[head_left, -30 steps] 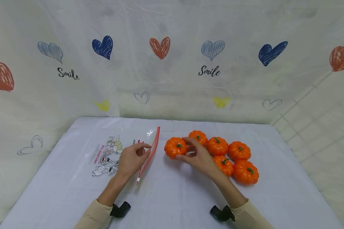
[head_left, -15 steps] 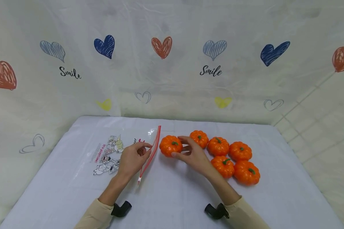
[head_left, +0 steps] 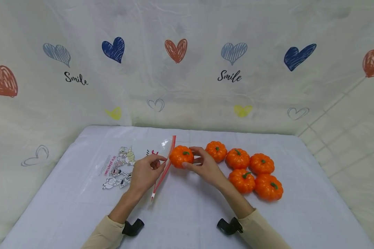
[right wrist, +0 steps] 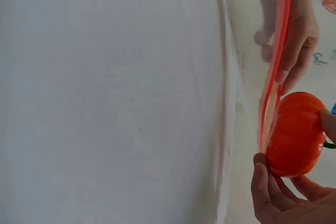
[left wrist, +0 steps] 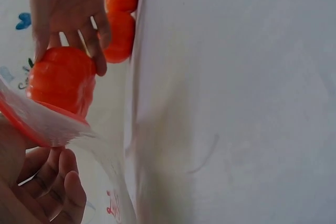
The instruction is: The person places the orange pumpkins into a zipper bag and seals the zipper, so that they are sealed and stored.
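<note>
My left hand pinches the red zip edge of a clear plastic zip bag, which lies on the left with printed cartoon figures on it. In the right wrist view the bag's red-edged mouth stands parted. My right hand grips a small orange toy pumpkin with a green stem, thumb on the near side and fingers behind. That pumpkin is right at the bag's mouth, overlapping the red edge in the head view. From the left wrist, the pumpkin shows just beyond the bag's rim.
Several more orange pumpkins sit in a cluster on the right of the white-covered table, beyond the right forearm. A pale curtain printed with hearts hangs behind the table's far edge.
My right hand has carried the pumpkin leftward, from beside the cluster to the bag's red edge. The left hand has stayed on the bag, nearly still.
</note>
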A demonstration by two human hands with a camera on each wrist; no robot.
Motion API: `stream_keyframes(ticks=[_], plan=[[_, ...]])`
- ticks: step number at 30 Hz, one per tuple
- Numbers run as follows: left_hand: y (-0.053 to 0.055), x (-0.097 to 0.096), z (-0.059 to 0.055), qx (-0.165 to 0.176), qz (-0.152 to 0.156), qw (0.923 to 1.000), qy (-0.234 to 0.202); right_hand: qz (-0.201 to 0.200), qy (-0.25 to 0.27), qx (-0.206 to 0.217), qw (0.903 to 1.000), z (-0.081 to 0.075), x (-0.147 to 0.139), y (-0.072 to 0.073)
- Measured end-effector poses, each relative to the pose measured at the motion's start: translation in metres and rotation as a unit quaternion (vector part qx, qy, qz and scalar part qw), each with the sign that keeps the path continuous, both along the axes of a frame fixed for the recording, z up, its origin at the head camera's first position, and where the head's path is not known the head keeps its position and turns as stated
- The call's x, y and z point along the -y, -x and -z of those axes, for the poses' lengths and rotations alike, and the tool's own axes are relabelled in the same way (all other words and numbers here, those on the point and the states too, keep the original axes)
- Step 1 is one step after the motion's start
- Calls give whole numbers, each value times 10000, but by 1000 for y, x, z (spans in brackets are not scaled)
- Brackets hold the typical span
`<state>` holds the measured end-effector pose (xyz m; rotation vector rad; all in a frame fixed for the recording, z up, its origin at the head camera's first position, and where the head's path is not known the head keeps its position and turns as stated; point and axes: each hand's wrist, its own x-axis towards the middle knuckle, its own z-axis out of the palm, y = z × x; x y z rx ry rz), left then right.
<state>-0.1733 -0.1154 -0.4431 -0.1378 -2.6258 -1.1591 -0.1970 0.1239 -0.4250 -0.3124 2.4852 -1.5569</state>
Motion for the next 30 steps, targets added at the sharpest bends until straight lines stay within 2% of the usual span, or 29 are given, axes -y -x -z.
stream_keyframes(ticks=[8, 23, 30], plan=[[0, -1, 0, -156, 123, 9996, -205, 70, -130, 115, 9998, 2, 2, 2], [-1, 0, 0, -454, 226, 9978, -421, 135, -597, 38, 9981, 1, 7, 2], [0, 1, -2, -572, 236, 9973, -401, 173, -730, 122, 9971, 2, 9, 4]])
